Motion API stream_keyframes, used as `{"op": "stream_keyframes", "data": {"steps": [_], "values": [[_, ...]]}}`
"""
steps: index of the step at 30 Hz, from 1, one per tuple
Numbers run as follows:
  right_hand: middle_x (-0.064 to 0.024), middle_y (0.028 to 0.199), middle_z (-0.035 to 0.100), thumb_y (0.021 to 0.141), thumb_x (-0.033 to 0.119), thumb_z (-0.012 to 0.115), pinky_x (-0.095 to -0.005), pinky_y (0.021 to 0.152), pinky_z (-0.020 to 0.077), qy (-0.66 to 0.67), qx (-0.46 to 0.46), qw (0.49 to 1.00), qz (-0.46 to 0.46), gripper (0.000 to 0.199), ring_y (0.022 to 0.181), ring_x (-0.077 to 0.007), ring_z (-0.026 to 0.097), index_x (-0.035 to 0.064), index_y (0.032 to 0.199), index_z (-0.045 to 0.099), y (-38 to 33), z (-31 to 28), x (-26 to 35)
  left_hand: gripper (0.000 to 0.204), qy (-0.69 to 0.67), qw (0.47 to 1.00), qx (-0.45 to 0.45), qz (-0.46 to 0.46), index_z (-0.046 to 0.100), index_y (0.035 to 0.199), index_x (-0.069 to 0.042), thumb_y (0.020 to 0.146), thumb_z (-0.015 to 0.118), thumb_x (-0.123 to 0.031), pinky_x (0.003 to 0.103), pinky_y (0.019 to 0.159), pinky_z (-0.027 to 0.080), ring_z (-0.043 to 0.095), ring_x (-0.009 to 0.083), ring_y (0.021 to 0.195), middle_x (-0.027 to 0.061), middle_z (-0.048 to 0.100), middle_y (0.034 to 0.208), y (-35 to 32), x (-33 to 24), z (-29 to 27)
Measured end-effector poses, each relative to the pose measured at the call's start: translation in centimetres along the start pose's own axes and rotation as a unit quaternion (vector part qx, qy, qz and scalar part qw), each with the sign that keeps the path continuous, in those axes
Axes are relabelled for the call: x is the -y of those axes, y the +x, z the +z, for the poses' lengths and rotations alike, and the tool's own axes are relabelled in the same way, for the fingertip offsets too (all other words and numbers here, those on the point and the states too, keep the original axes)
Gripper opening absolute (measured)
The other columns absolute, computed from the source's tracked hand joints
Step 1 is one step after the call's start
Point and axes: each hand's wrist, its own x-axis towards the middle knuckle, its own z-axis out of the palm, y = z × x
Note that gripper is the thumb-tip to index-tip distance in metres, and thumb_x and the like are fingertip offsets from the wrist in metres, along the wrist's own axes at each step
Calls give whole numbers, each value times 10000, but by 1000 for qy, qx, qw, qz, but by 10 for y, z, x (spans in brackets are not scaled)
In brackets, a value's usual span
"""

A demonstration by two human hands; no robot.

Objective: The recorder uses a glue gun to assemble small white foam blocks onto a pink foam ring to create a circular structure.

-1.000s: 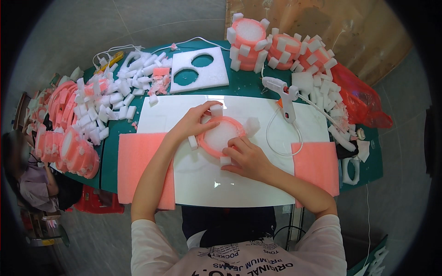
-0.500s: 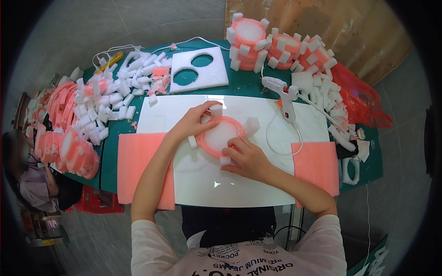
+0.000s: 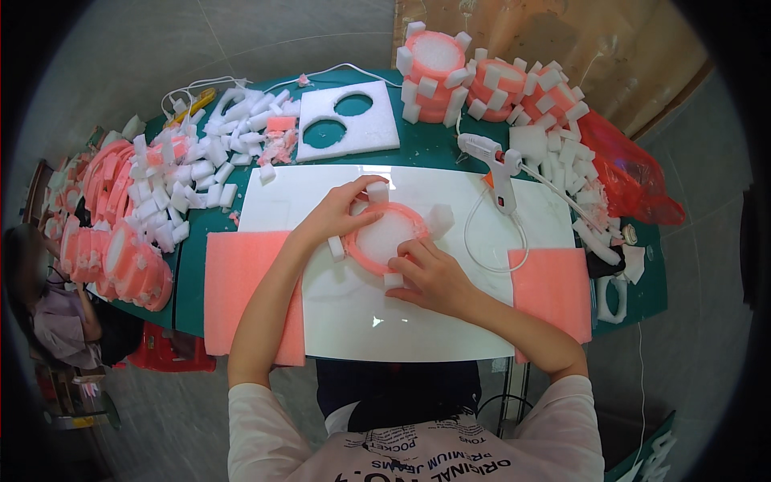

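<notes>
Far to the left of your left hand lies a pile of white foam blocks (image 3: 201,173). Your left hand (image 3: 341,209) grasps the round foam piece (image 3: 385,237) at its far edge, thumb on the pink rim, index finger at an upper white block (image 3: 377,192). This piece is between your two hands. Your right hand (image 3: 432,277), with bent fingers, grips the near rim and a lower white block (image 3: 393,280). Beyond your right hand, further right, rests a white glue gun (image 3: 499,170).

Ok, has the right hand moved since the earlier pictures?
No: judged against the white board, the right hand stays put at the lower right of the ring.
</notes>
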Motion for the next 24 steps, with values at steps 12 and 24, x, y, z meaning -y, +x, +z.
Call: {"op": "stream_keyframes", "data": {"steps": [12,24], "values": [[-96,935,470,661,231,748,-323,718,451,1,1,1000,2,389,855,-246,491,67,924,513,0,1,0,515,-7,1000,-5,4,503,1226,-138,736,661,-169,279,767,458,557,187,822,90,606,989,0,2,1],[-80,962,476,647,231,765,-318,698,461,-5,0,1000,1,401,873,-249,498,85,932,524,0,1,-1,521,-5,1000,-5,9,494,1221,-137,735,669,-204,332,803,474,601,260,872,148,616,996,-1,0,0]]}}
